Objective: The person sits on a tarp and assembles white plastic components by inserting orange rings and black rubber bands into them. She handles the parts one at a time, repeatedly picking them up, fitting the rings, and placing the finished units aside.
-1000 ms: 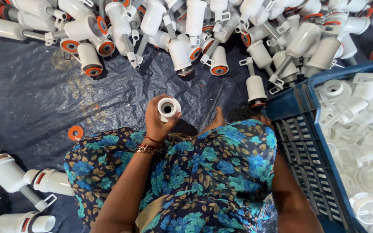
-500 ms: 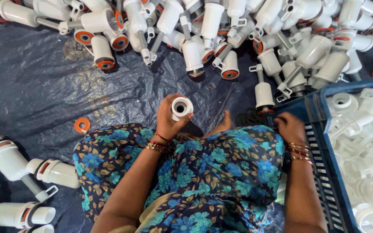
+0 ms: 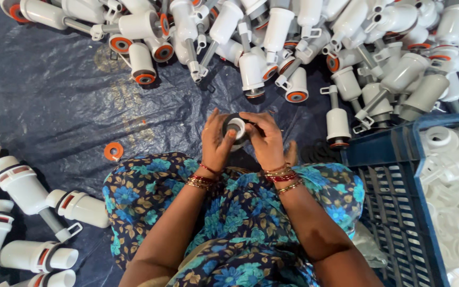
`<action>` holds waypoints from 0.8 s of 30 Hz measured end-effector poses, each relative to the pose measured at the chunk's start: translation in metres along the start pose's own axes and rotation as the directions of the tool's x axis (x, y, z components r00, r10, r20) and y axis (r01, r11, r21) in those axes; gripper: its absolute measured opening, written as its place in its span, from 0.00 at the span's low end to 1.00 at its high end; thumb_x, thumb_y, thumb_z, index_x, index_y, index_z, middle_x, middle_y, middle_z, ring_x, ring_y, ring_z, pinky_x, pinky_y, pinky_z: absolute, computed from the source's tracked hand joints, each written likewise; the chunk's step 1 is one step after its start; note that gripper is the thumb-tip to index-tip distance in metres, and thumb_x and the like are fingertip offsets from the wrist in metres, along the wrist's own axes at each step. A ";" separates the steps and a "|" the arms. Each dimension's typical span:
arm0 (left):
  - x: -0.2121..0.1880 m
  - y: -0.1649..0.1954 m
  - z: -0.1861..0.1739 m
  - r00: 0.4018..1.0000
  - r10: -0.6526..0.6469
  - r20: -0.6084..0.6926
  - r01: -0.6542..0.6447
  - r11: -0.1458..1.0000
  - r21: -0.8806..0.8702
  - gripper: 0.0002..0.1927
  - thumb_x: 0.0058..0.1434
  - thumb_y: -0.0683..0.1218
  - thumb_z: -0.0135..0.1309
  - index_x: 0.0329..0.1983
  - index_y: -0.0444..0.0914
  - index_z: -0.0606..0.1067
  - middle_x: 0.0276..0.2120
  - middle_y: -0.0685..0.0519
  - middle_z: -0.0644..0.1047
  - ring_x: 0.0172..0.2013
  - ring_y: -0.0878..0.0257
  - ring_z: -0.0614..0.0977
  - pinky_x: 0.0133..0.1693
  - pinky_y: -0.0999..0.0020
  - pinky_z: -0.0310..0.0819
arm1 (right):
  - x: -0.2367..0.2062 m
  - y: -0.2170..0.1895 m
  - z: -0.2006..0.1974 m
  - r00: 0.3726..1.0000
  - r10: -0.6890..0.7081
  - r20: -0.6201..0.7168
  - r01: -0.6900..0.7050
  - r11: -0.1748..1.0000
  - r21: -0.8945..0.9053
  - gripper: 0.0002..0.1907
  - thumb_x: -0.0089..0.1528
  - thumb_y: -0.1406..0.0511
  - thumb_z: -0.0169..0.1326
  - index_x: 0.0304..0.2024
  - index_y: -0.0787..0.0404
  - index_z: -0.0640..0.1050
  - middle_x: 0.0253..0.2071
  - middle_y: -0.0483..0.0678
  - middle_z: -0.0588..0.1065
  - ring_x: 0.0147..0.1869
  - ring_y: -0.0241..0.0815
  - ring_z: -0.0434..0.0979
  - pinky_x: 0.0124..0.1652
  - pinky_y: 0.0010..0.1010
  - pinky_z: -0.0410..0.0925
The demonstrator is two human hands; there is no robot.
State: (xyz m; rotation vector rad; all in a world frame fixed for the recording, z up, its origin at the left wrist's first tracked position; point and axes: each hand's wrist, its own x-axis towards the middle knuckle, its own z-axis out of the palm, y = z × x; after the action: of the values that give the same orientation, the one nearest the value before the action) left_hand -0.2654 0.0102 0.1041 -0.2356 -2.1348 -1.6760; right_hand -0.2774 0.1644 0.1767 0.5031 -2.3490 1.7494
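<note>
Left hand [image 3: 216, 141] and right hand [image 3: 265, 139] clasp a white fitting [image 3: 236, 127].

Both hands raised together over lap: left hand [image 3: 216, 142] and right hand [image 3: 265, 139] fingers curled, facing.

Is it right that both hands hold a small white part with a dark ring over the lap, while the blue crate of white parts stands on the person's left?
Not quite. Both hands, left hand and right hand, do hold the small white part over the lap, but the blue crate stands on the person's right, as the head view shows.
</note>
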 end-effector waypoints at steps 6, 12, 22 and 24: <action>0.001 0.012 0.015 0.996 -0.003 -0.095 0.002 1.000 -0.009 0.27 0.77 0.57 0.35 0.58 0.33 0.75 0.64 0.39 0.73 0.60 0.44 0.75 0.65 0.51 0.62 | -0.006 0.019 -0.001 0.991 -0.116 0.064 0.114 0.993 0.029 0.29 0.73 0.48 0.43 0.62 0.62 0.77 0.56 0.51 0.68 0.56 0.41 0.70 0.55 0.31 0.66; 0.012 0.008 0.000 0.980 0.195 -0.031 -0.193 0.980 0.056 0.28 0.77 0.58 0.32 0.62 0.34 0.73 0.56 0.46 0.78 0.57 0.49 0.80 0.68 0.46 0.58 | -0.005 0.032 0.011 0.971 -0.221 0.094 0.232 0.965 -0.119 0.42 0.71 0.37 0.34 0.66 0.62 0.73 0.64 0.55 0.69 0.69 0.50 0.64 0.68 0.43 0.59; 0.023 0.015 -0.011 0.973 0.215 0.079 -0.220 0.973 0.062 0.30 0.77 0.63 0.32 0.63 0.37 0.73 0.59 0.41 0.74 0.65 0.39 0.72 0.67 0.47 0.63 | 0.004 0.047 0.001 0.977 -0.156 0.144 0.176 0.975 -0.140 0.45 0.66 0.33 0.41 0.63 0.64 0.74 0.63 0.56 0.68 0.69 0.53 0.64 0.68 0.45 0.58; 0.024 0.017 -0.016 0.985 0.140 0.096 -0.155 0.974 0.168 0.30 0.77 0.62 0.32 0.62 0.38 0.75 0.60 0.41 0.74 0.66 0.39 0.71 0.66 0.47 0.63 | 0.002 0.048 0.000 0.977 -0.137 0.162 0.165 0.972 -0.170 0.44 0.66 0.34 0.42 0.62 0.64 0.75 0.63 0.55 0.69 0.69 0.52 0.64 0.68 0.45 0.58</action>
State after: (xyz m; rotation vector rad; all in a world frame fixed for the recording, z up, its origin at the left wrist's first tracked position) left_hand -0.2770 -0.0034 0.1324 -0.4082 -2.2506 -1.4092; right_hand -0.2971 0.1763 0.1348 0.7850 -2.4662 1.4593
